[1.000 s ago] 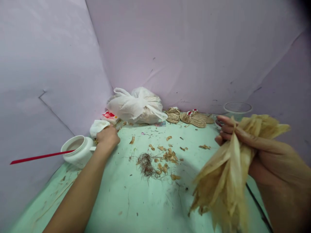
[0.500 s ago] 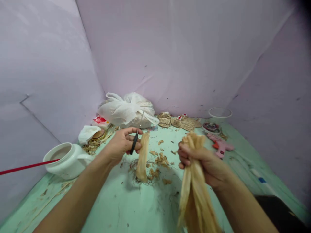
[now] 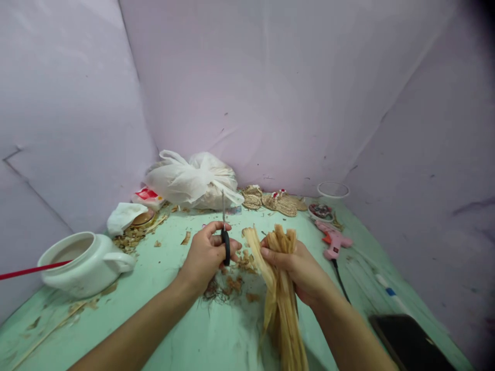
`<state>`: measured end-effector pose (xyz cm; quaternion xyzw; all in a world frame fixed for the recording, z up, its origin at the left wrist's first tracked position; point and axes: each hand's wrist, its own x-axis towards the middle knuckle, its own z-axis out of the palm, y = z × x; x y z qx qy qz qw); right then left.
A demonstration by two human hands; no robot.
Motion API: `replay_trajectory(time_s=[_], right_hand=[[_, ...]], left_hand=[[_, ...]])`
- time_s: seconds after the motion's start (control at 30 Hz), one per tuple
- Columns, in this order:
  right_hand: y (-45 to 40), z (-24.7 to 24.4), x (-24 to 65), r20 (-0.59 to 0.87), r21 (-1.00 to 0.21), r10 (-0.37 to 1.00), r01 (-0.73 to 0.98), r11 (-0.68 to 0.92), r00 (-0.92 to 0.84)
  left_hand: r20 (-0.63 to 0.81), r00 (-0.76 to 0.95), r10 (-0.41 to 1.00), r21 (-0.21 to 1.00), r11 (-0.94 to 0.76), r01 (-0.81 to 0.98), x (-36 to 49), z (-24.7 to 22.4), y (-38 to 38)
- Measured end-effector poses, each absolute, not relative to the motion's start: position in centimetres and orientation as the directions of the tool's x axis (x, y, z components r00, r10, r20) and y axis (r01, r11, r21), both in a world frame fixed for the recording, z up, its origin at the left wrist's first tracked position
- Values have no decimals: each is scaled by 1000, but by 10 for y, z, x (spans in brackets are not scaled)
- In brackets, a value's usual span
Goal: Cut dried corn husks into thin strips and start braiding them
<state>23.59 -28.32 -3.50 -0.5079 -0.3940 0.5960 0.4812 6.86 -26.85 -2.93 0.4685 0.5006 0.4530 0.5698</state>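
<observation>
While left fingers (image 3: 216, 226) grip scissors (image 3: 226, 248) | right fingers (image 3: 277, 257) clamp husks (image 3: 286, 304) | lower ends cropped

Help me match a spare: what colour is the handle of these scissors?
The scissors handle is black, seen best in the head view.

Head-worn view, forward and down

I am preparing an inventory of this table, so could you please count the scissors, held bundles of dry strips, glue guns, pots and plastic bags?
Scissors: 1, in the left hand
Held bundle of dry strips: 1, in the right hand
Pink glue gun: 1
White pot: 1
White plastic bag: 1
Total: 5
</observation>
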Motion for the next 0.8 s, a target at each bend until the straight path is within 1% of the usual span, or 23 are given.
replay_trajectory(time_s=[0.1,0.27,0.33,0.4,0.5,0.7,0.8], right_hand=[[-282,-32,241,-206,-971,977,-113,-211,-56],[-287,-34,225,-125,-983,990,123,-133,70],[-291,-35,217,-83,-974,995,208,-93,54],[-295,-34,212,-55,-966,998,252,-58,19],[-297,-30,211,-67,-978,998,200,-64,-8],[-289,-30,223,-181,-983,982,11,-182,58],[-286,-35,227,-213,-974,977,-87,-210,20]], left_hand=[[-114,93,989,992,119,-51,66,-27,-267],[-165,65,984,986,165,8,72,-27,-272],[-167,68,984,986,168,-14,74,-26,-275],[-167,87,982,983,172,-60,74,-26,-276],[-168,84,982,977,177,-122,73,-25,-275],[-156,18,988,979,157,-130,69,-26,-271],[-176,41,983,973,180,-142,68,-27,-271]])
